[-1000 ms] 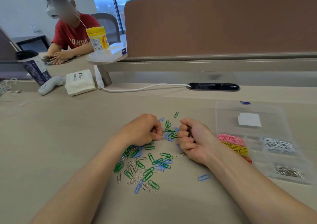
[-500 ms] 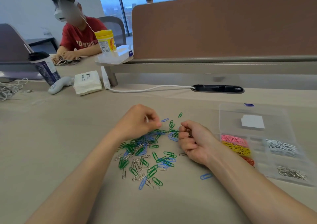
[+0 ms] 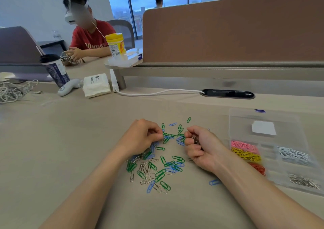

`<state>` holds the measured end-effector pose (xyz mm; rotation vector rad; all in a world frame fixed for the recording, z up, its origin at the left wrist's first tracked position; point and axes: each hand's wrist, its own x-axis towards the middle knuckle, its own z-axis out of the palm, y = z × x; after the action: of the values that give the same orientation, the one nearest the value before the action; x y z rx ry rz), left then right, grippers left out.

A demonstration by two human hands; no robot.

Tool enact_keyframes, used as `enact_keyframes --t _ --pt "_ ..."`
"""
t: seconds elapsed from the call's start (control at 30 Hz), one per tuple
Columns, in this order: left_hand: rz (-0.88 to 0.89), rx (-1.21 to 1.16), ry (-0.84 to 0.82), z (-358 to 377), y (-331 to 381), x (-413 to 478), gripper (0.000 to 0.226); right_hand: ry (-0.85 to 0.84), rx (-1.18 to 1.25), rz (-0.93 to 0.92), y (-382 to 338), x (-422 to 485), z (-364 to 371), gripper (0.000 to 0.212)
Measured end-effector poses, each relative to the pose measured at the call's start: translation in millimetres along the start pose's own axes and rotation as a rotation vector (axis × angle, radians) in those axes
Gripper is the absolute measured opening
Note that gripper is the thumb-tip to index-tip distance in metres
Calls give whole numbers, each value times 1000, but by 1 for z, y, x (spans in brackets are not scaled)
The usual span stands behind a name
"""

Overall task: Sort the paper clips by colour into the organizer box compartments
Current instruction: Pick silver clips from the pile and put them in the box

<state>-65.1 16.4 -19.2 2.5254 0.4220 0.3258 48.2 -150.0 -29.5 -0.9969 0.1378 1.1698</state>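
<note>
My left hand [image 3: 142,137] pinches one clip [image 3: 164,139] at its fingertips; colour and heading too small to tell. Below and between my grips, the wire paper clips [image 3: 157,169]—green, blue, silver—lie flat, long axes every way. My right hand [image 3: 203,149] curls round silver clips [image 3: 195,140]. Right of it sits the clear plastic organizer box [image 3: 245,123].

There is one view only, from a wide-angle camera on the person's head. It faces forward and down on the table [image 3: 70,141], and both forearms enter from the lower edge. The left hand [image 3: 143,137] and the right hand [image 3: 201,146] lie near the middle, close to the lens, with the paper clips [image 3: 157,169] between and below their fingers. Beyond the fingertips the view reaches the brown partition [image 3: 228,32]. To the right of the right fingers, the organizer box [image 3: 268,148] runs to the frame edge.
</note>
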Motion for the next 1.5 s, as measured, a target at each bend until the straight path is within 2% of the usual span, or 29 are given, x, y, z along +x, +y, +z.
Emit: enact_keyframes --t 0.23,0.33,0.57,0.67,0.83,0.97,1.07,1.13,1.23,1.3,1.43,1.5 --pt "-115 -330 -6 -1 0 -6 27 -4 -21 0 1 -2 2 32" --pt "-138 -405 -9 1 0 -8 25 -4 -25 0 2 -2 2 32" --pt "-143 -454 83 2 0 -9 20 4 -74 0 4 -3 4 31" --pt "-84 -451 102 8 12 -9 22 21 -231 -41 9 -3 7 32" --pt "5 -365 118 21 17 -7 22 -19 -589 -209 14 -7 10 29" --pt "62 -280 104 25 15 -9 34 -57 -670 -324 19 -5 7 18" --pt "66 -231 69 25 15 -9 38 -5 -713 -370 19 -3 6 12" --pt "42 -189 53 24 11 -9 37 29 -727 -390 18 -1 5 11" --pt "-7 -122 116 20 5 -8 30 52 -733 -402 17 2 4 9" --pt "-13 -179 141 17 7 -8 21 36 -746 -402 15 1 3 10" --pt "-34 -339 -19 13 18 -12 16 -24 -855 -444 17 -4 3 21" --pt "-55 -421 -32 15 21 -14 15 -29 -945 -489 17 -8 4 21"
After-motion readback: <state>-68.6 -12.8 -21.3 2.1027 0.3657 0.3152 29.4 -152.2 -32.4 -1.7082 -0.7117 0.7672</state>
